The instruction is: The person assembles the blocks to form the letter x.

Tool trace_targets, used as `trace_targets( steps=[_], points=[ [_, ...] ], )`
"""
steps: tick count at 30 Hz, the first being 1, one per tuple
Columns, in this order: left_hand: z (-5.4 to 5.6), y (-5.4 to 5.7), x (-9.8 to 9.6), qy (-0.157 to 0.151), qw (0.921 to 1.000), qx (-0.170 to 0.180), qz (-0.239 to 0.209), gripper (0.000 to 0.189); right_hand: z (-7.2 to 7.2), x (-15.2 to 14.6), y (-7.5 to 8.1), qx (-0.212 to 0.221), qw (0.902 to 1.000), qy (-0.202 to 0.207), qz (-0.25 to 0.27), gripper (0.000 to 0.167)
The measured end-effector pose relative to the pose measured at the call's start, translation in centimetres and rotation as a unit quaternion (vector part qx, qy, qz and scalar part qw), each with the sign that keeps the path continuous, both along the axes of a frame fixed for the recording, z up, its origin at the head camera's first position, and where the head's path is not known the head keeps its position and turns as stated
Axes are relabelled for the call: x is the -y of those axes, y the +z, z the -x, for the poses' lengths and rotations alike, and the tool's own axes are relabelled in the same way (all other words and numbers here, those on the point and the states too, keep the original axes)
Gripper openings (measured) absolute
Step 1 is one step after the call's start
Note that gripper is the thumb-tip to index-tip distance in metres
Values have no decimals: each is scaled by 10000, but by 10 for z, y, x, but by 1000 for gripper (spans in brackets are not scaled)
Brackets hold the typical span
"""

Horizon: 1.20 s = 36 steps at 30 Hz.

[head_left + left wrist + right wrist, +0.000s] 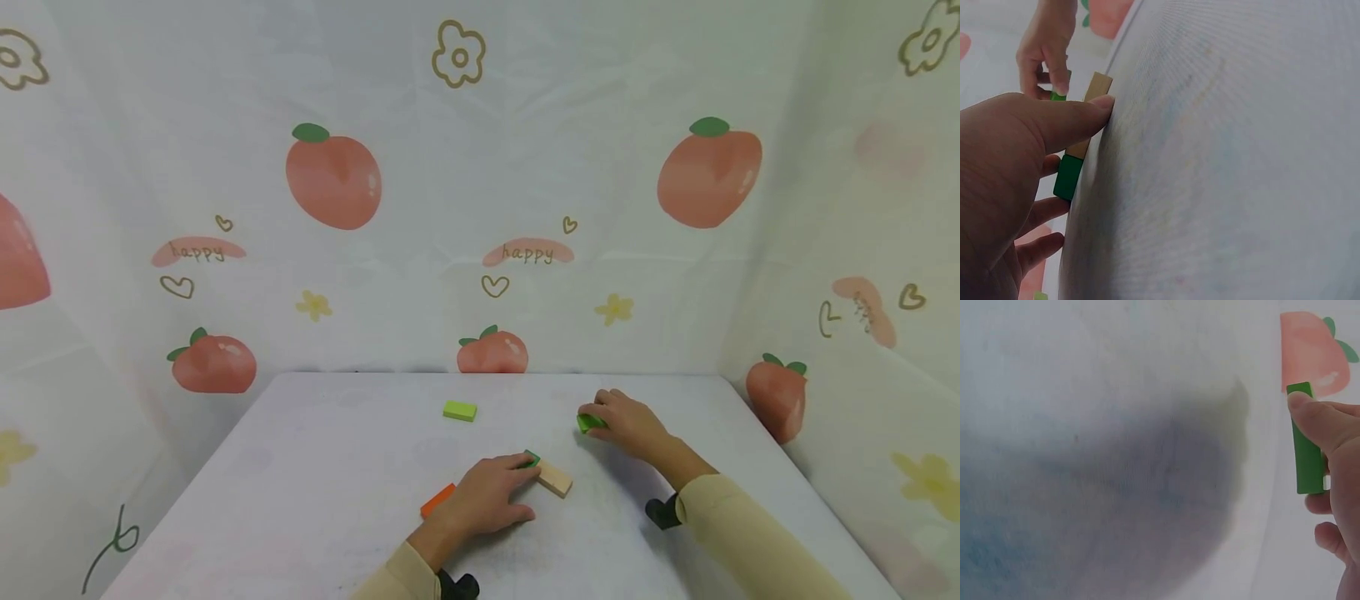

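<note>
My right hand (626, 423) pinches a green block (1307, 447) between thumb and fingers. It is raised over the right back of the table, and its shadow falls below. Nearer the front, my left hand (489, 497) reaches over a dark green block (1069, 177), its fingertips right at the block and its thumb spread apart. End to end with that block lies a plain wooden block (555, 480). In the left wrist view the left thumb overlaps the wooden one. Part of an orange block (438, 500) is hidden behind the left hand.
A lime green block (460, 411) lies near the back of the white table (315, 483). Behind and beside the table hangs a white cloth (420, 183) printed with fruit and flowers. Dark wrist straps show at both sleeves.
</note>
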<state>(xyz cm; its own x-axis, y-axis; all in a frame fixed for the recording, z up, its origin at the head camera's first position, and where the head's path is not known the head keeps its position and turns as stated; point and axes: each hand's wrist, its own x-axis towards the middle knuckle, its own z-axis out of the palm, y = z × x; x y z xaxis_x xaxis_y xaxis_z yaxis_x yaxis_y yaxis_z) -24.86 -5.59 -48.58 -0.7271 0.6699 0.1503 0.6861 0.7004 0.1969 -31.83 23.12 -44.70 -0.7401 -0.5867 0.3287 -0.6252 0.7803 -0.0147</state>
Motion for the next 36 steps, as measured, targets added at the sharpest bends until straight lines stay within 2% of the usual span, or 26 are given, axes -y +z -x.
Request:
trace_targets(
  steps=[6,13,23,29,36],
  points=[
    [0,0,0,16,10000,-48,56,61,2,6,-7,-94,9993,18,350,34],
    [0,1,0,-12,10000,-17,12,60,-2,13,-14,-36,9987,-179,480,37],
    [-1,1,0,-3,10000,-74,54,61,-6,20,-22,-94,9972,-178,718,36],
    [-2,3,-1,3,9999,-103,43,61,-7,22,-30,-239,9968,-154,748,36],
    [-1,2,0,-12,10000,-58,57,61,-9,25,-33,-132,9971,-183,722,36]
  ],
)
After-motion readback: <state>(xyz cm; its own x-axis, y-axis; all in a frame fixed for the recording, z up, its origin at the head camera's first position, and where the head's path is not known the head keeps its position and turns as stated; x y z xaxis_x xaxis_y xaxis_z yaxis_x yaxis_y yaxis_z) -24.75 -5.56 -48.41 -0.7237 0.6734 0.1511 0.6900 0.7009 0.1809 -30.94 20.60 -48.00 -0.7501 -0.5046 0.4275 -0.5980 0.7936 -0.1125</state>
